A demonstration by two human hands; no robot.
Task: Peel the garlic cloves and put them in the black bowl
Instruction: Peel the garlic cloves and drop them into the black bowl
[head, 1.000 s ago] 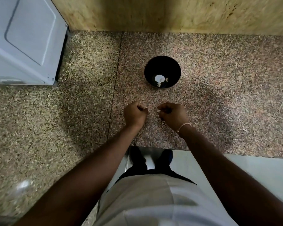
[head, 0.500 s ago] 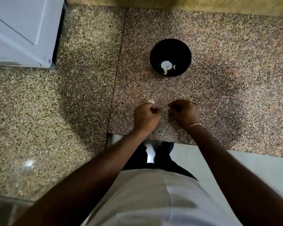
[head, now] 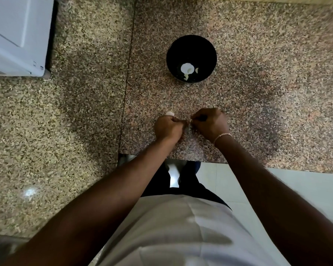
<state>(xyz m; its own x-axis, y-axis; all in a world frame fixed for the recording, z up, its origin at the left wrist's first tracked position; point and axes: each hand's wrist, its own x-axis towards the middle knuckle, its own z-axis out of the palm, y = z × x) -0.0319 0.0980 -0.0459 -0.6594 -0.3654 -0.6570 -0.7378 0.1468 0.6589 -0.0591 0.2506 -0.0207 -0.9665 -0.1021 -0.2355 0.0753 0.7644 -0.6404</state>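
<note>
The left hand (head: 168, 126) and right hand (head: 210, 122), fingers curled, pinch a garlic clove (head: 188, 122) between them. The black bowl (head: 191, 47) stands well beyond them.

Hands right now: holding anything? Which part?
Left hand grips a garlic clove, whose pale tip pokes out past the knuckles. Right hand pinches something tiny between the hands; cannot tell what.

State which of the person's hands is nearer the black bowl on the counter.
Right, narrowly. The right hand lies almost straight below the black bowl, just toward its right side. The left hand sits lower and off to the bowl's left, so slightly farther away.
</note>
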